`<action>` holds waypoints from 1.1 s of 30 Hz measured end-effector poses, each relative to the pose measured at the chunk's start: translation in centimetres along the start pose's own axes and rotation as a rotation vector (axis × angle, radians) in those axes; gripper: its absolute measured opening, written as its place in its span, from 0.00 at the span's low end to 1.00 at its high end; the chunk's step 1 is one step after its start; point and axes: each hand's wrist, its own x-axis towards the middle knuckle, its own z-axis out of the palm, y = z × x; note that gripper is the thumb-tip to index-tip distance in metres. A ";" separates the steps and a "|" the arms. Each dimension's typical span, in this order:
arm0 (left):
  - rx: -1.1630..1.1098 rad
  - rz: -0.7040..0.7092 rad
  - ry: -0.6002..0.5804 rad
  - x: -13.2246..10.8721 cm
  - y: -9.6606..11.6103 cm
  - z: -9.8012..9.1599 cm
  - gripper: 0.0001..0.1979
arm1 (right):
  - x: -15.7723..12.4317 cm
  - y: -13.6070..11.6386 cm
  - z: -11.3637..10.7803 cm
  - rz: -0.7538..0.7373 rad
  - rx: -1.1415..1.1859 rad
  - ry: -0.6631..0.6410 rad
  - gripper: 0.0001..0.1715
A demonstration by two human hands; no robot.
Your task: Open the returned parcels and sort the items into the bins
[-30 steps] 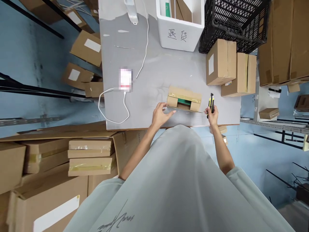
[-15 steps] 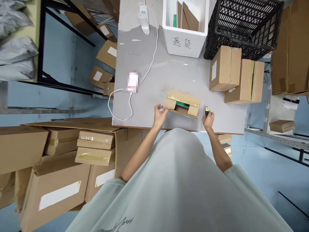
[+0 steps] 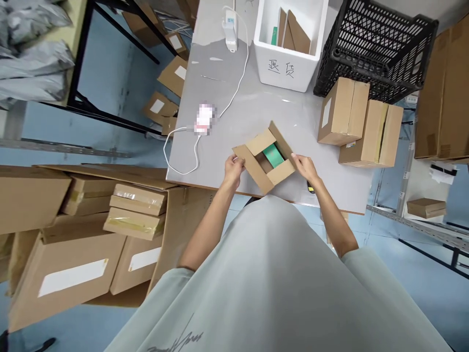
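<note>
A small cardboard box (image 3: 279, 174) sits at the table's front edge, turned at an angle with its flaps spread. Inside it shows a green item (image 3: 273, 155), partly covered by the inner flaps. My left hand (image 3: 233, 171) pinches the corner of the long left flap. On the opposite side, my right hand (image 3: 305, 166) grips the right flap between thumb and fingers. A black and yellow cutter (image 3: 310, 187) lies on the table by my right wrist, partly hidden by it.
A white foam bin (image 3: 287, 68) with cardboard pieces stands at the back, beside a black plastic crate (image 3: 377, 49). Two closed cartons (image 3: 344, 110) are on the right. A white cable (image 3: 240, 80) links a power strip (image 3: 230, 32) and a blurred device (image 3: 204, 119). Larger cartons (image 3: 80, 264) fill the lower left.
My right hand has let go of the cutter and taken the box's right flap. The long flaps have been spread open, the box has turned, and more of the green item shows.
</note>
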 end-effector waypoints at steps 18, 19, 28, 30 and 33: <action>0.955 0.729 -0.382 -3.0 -4.8 0.8 0.26 | -4.1 0.5 3.8 0.167 0.092 -0.011 0.31; 0.990 0.723 -0.432 -3.3 -4.9 1.0 0.29 | -4.3 0.0 3.9 0.176 0.119 -0.067 0.33; 0.891 0.763 -0.691 -2.6 -0.5 0.0 0.20 | -2.0 -3.3 2.5 0.069 -0.233 0.035 0.42; 0.885 0.768 -0.723 -3.7 0.1 -0.6 0.13 | 0.9 -3.9 2.2 -0.029 -0.272 0.074 0.47; 0.893 0.775 -0.759 -5.5 0.6 -1.7 0.10 | 5.3 -4.7 1.9 -0.122 -0.336 0.009 0.54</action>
